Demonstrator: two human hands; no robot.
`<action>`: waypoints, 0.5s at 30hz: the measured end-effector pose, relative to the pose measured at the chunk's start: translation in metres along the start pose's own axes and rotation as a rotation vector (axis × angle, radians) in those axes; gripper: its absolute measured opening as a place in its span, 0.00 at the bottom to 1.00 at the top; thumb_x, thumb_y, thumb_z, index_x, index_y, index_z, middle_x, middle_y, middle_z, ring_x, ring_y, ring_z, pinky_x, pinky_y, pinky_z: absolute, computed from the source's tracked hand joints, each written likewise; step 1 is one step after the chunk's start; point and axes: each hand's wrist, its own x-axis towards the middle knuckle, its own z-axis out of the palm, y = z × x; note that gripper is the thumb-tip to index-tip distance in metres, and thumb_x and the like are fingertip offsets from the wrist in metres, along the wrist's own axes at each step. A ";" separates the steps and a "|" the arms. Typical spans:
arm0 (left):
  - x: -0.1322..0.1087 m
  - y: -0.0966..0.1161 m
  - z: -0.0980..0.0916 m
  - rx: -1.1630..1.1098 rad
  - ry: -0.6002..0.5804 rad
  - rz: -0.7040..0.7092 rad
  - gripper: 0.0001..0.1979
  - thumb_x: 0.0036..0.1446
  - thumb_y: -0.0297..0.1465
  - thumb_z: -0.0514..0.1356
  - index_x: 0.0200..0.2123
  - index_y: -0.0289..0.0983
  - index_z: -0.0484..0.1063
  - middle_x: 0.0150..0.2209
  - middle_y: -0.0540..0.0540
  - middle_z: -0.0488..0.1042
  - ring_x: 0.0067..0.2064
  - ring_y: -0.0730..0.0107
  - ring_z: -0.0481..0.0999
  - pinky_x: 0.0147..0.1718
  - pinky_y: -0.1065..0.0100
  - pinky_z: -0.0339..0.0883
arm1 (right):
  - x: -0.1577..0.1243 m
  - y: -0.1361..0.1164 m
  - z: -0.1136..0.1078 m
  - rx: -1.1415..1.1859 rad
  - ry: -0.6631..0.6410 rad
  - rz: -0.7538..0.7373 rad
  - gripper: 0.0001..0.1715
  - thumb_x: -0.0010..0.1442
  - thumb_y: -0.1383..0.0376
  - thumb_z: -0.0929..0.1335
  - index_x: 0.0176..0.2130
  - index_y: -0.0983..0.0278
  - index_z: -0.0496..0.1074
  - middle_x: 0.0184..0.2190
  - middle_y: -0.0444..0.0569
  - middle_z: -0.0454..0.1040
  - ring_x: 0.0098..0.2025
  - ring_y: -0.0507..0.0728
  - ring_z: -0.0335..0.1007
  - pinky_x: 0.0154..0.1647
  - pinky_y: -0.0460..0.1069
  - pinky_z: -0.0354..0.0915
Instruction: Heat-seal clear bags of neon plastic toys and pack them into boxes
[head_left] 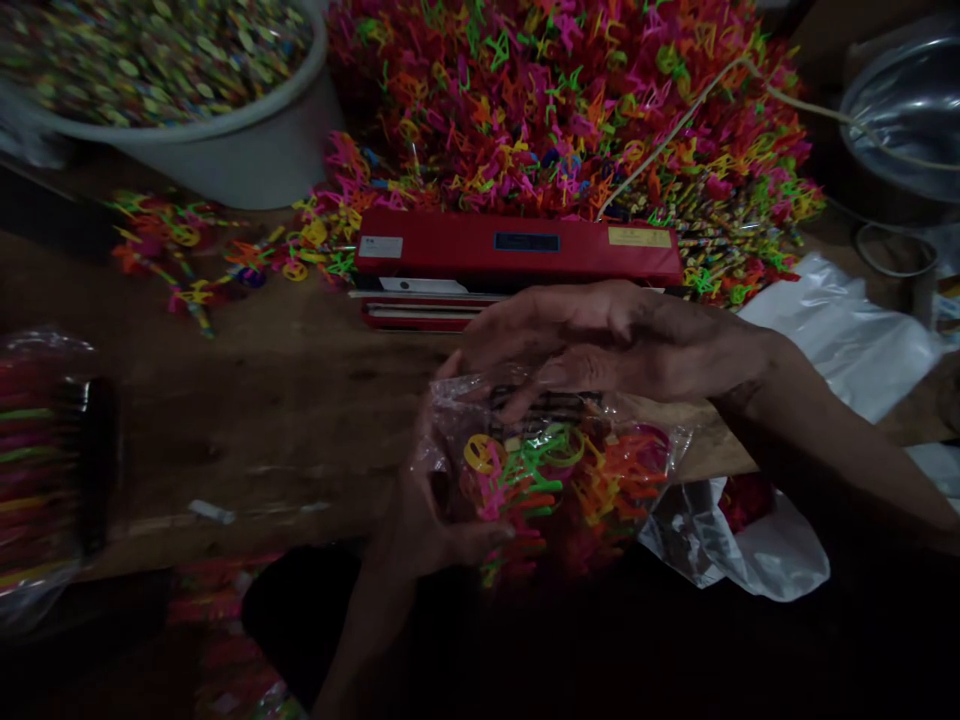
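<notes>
A small clear plastic bag [570, 470] filled with bright plastic letter-shaped pieces sits between my two hands near the table's front edge. My left hand [431, 500] cups it from below and the left, fingers wrapped round its side. Over the bag's top reaches my right hand [600, 340], its fingers curled down and pressing on the open end. Just behind the hands lies a red heat sealer [517, 250] with its bar down.
A big heap of coloured plastic pieces [570, 100] rises behind the sealer. A grey tub [247, 150] of pieces stands at back left, a metal bowl [907, 100] at back right. Filled packets [37, 470] lie at left, loose plastic bags [825, 330] at right.
</notes>
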 end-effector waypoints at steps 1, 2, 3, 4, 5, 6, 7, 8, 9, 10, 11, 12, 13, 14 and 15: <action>0.001 0.000 0.000 -0.012 -0.001 0.016 0.66 0.39 0.52 0.80 0.77 0.47 0.53 0.70 0.37 0.66 0.71 0.35 0.66 0.69 0.42 0.65 | 0.000 -0.001 0.000 0.026 -0.016 0.019 0.21 0.69 0.74 0.67 0.60 0.66 0.68 0.61 0.51 0.76 0.62 0.55 0.75 0.62 0.51 0.72; 0.001 0.001 0.001 -0.017 -0.007 0.028 0.67 0.38 0.53 0.80 0.76 0.47 0.53 0.69 0.37 0.67 0.71 0.35 0.65 0.69 0.41 0.65 | 0.000 -0.002 0.000 0.049 -0.032 0.033 0.22 0.68 0.75 0.66 0.60 0.67 0.68 0.62 0.52 0.75 0.63 0.55 0.74 0.62 0.52 0.72; 0.001 0.001 0.001 -0.010 -0.008 0.032 0.67 0.37 0.54 0.80 0.76 0.47 0.53 0.68 0.37 0.68 0.71 0.34 0.65 0.69 0.41 0.65 | -0.001 -0.003 0.000 0.067 -0.046 0.037 0.23 0.68 0.76 0.66 0.60 0.68 0.67 0.63 0.53 0.74 0.64 0.56 0.73 0.62 0.52 0.73; 0.000 0.002 0.001 0.008 -0.003 0.021 0.68 0.36 0.54 0.80 0.76 0.47 0.54 0.68 0.37 0.68 0.71 0.34 0.65 0.69 0.40 0.64 | -0.002 -0.004 0.000 0.079 -0.061 0.028 0.23 0.67 0.76 0.66 0.60 0.68 0.66 0.64 0.54 0.73 0.64 0.56 0.73 0.60 0.52 0.74; 0.000 0.003 0.001 0.028 0.009 -0.002 0.68 0.36 0.55 0.80 0.76 0.47 0.54 0.67 0.37 0.69 0.71 0.34 0.65 0.69 0.40 0.64 | -0.003 -0.005 -0.001 0.084 -0.069 0.024 0.24 0.67 0.77 0.65 0.61 0.68 0.66 0.64 0.55 0.73 0.64 0.56 0.72 0.59 0.52 0.75; -0.001 0.004 0.002 0.042 0.022 -0.030 0.67 0.37 0.54 0.80 0.76 0.47 0.54 0.67 0.37 0.69 0.71 0.34 0.65 0.69 0.40 0.63 | -0.004 -0.005 -0.001 0.078 -0.065 0.028 0.24 0.67 0.77 0.64 0.61 0.68 0.66 0.64 0.54 0.72 0.63 0.56 0.72 0.59 0.52 0.75; -0.001 0.005 0.002 0.045 0.032 -0.052 0.66 0.38 0.54 0.80 0.76 0.47 0.54 0.67 0.37 0.69 0.71 0.35 0.65 0.70 0.40 0.63 | -0.005 -0.005 -0.002 0.066 -0.061 0.026 0.23 0.67 0.77 0.64 0.60 0.69 0.66 0.64 0.54 0.72 0.63 0.55 0.73 0.58 0.51 0.74; -0.002 0.006 0.003 0.038 0.031 -0.065 0.65 0.40 0.52 0.80 0.76 0.47 0.53 0.68 0.38 0.69 0.71 0.37 0.65 0.70 0.41 0.63 | -0.006 -0.004 -0.003 0.052 -0.065 0.013 0.22 0.68 0.77 0.64 0.60 0.68 0.67 0.63 0.54 0.73 0.62 0.54 0.73 0.58 0.50 0.74; -0.002 0.006 0.003 0.024 0.022 -0.066 0.64 0.42 0.51 0.79 0.77 0.48 0.52 0.68 0.38 0.68 0.71 0.38 0.66 0.70 0.42 0.63 | -0.006 -0.003 -0.003 0.037 -0.075 -0.005 0.20 0.69 0.75 0.65 0.59 0.68 0.68 0.63 0.54 0.73 0.61 0.54 0.74 0.57 0.49 0.74; -0.001 0.005 0.003 0.011 0.006 -0.052 0.63 0.43 0.49 0.79 0.77 0.48 0.51 0.69 0.38 0.67 0.70 0.39 0.67 0.70 0.42 0.63 | -0.006 -0.002 -0.004 0.021 -0.082 -0.022 0.19 0.69 0.74 0.66 0.58 0.68 0.69 0.62 0.55 0.74 0.61 0.54 0.74 0.56 0.48 0.75; 0.001 0.004 0.002 0.005 -0.009 -0.032 0.62 0.44 0.48 0.79 0.77 0.48 0.51 0.70 0.38 0.66 0.71 0.40 0.66 0.70 0.43 0.63 | -0.005 -0.001 -0.005 0.004 -0.088 -0.042 0.18 0.70 0.71 0.67 0.58 0.69 0.69 0.62 0.56 0.74 0.60 0.54 0.74 0.54 0.48 0.75; 0.002 0.002 0.001 0.009 -0.017 -0.010 0.62 0.44 0.47 0.79 0.76 0.48 0.52 0.71 0.39 0.65 0.71 0.41 0.66 0.71 0.43 0.62 | -0.005 0.000 -0.006 -0.019 -0.090 -0.056 0.18 0.71 0.68 0.68 0.59 0.69 0.70 0.61 0.57 0.75 0.58 0.55 0.75 0.52 0.47 0.76; 0.005 -0.001 0.000 0.021 -0.020 0.008 0.60 0.44 0.46 0.79 0.76 0.48 0.54 0.71 0.39 0.64 0.71 0.41 0.65 0.71 0.43 0.61 | -0.005 0.002 -0.007 -0.048 -0.081 -0.050 0.19 0.72 0.66 0.69 0.60 0.69 0.70 0.60 0.57 0.75 0.56 0.54 0.76 0.50 0.46 0.75; 0.008 -0.004 -0.002 0.039 -0.020 0.017 0.58 0.45 0.46 0.79 0.75 0.47 0.56 0.71 0.38 0.64 0.72 0.41 0.64 0.71 0.42 0.60 | -0.006 0.003 -0.008 -0.087 -0.065 -0.031 0.20 0.72 0.64 0.69 0.60 0.68 0.70 0.58 0.56 0.76 0.54 0.53 0.76 0.48 0.45 0.75; 0.011 -0.007 -0.003 0.052 -0.010 0.022 0.55 0.45 0.46 0.78 0.73 0.46 0.59 0.70 0.38 0.65 0.71 0.40 0.65 0.71 0.42 0.60 | -0.006 0.005 -0.011 -0.134 -0.050 -0.007 0.21 0.72 0.62 0.69 0.61 0.67 0.70 0.57 0.55 0.77 0.51 0.52 0.76 0.46 0.44 0.74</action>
